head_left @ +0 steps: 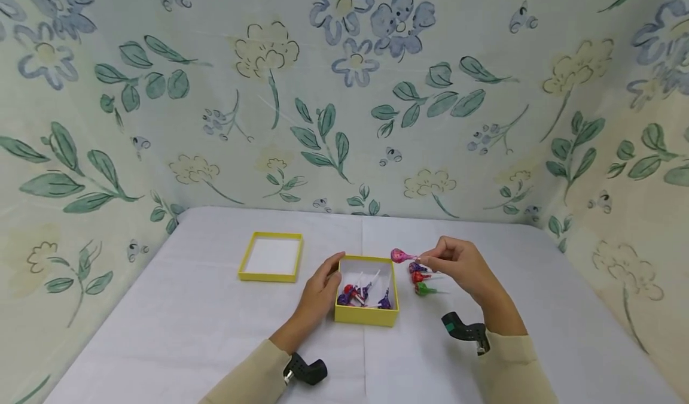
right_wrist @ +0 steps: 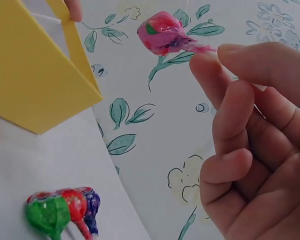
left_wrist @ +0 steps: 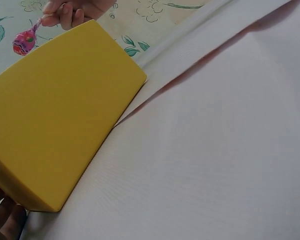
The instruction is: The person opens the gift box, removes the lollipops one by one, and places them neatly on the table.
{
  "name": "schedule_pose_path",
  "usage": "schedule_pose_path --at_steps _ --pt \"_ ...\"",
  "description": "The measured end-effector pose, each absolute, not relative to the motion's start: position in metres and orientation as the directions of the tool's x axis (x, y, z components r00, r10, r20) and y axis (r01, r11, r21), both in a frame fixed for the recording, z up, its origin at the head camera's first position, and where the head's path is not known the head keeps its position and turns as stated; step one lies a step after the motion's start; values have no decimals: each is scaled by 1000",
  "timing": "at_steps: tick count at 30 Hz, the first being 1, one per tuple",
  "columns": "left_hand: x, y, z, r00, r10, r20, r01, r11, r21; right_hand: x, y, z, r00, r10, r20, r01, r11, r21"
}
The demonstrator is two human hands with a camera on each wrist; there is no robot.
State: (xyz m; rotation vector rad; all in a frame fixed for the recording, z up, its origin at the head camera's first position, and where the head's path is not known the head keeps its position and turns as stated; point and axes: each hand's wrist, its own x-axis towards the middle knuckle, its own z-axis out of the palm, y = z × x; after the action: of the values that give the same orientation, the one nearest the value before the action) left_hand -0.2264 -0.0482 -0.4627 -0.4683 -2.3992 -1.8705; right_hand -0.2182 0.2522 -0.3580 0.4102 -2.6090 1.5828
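My right hand (head_left: 457, 266) pinches a pink-wrapped lollipop (head_left: 401, 255) by its stick between thumb and index finger. The candy end points left, above the far right corner of an open yellow box (head_left: 366, 316). In the right wrist view the lollipop (right_wrist: 162, 34) shows red and green marks on its wrapper. My left hand (head_left: 319, 290) holds the box at its left side, fingers reaching round the far left corner. Inside the box lie several lollipops (head_left: 355, 295) in purple and red wrappers, some white sticks leaning up.
Right of the box, purple, red (head_left: 420, 277) and green (head_left: 423, 289) lollipops lie in a column, sticks to the right. The yellow-rimmed lid (head_left: 294, 275) rests, white inside up, at the left. A white cloth covers the table (head_left: 177, 326); flower-patterned curtains (head_left: 323, 152) stand behind and beside it.
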Motion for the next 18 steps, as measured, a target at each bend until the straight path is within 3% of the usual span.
schedule_pose_path --at_steps 18 --pt "-226 -48 -464 -956 185 227 266 225 937 -206 288 -389 -986 -138 90 -141 429 -892"
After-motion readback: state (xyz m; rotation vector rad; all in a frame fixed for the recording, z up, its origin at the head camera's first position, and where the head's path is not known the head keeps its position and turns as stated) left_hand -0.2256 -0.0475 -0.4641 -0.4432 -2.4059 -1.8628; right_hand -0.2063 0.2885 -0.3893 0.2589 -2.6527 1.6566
